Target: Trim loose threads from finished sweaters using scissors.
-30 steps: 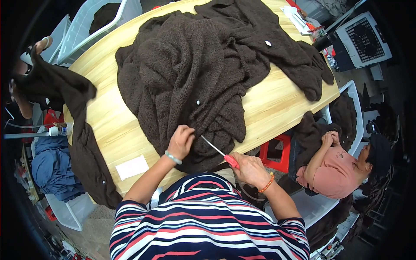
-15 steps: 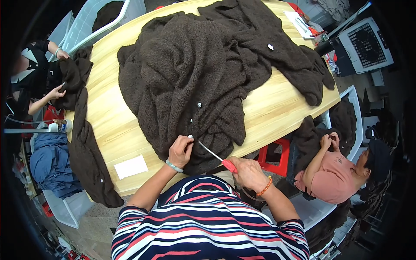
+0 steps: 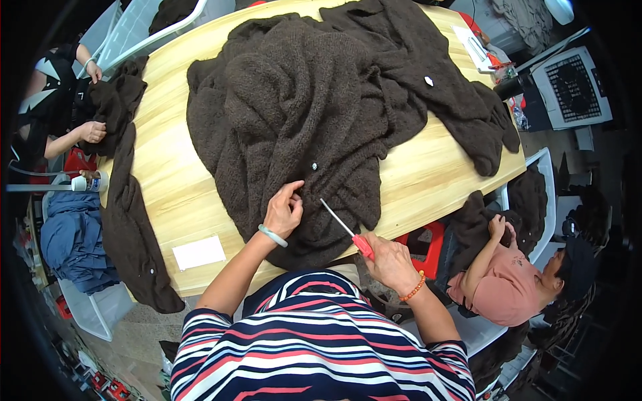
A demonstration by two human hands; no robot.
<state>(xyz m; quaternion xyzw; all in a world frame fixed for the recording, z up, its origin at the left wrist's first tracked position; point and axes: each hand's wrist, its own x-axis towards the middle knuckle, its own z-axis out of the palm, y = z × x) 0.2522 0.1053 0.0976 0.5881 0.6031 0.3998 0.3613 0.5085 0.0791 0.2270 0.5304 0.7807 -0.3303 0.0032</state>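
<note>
A large dark brown knit garment (image 3: 294,100) lies heaped on the wooden table (image 3: 167,160) before me. My left hand (image 3: 284,214), a pale bangle on its wrist, rests on the near part of the knit. Its thumb and forefinger pinch the fabric. In my right hand (image 3: 390,266) is a red-handled tool (image 3: 363,244) with a long, thin metal shaft. The shaft points up and left, its tip over the knit just right of my left fingers; whether it touches, I cannot tell. One small white piece (image 3: 314,166) sits on the knit above my fingers.
At the left, a person's hand (image 3: 92,131) handles more brown knit (image 3: 124,227); at the right, a seated person (image 3: 498,287) handles another piece. A white paper (image 3: 199,253) lies near the table's front edge. A red stool (image 3: 428,250) and plastic bins (image 3: 545,200) stand around.
Both my hands have moved up and away from me, the tool tip with them. The left fingers have left the white piece they were touching for a spot farther up the knit.
</note>
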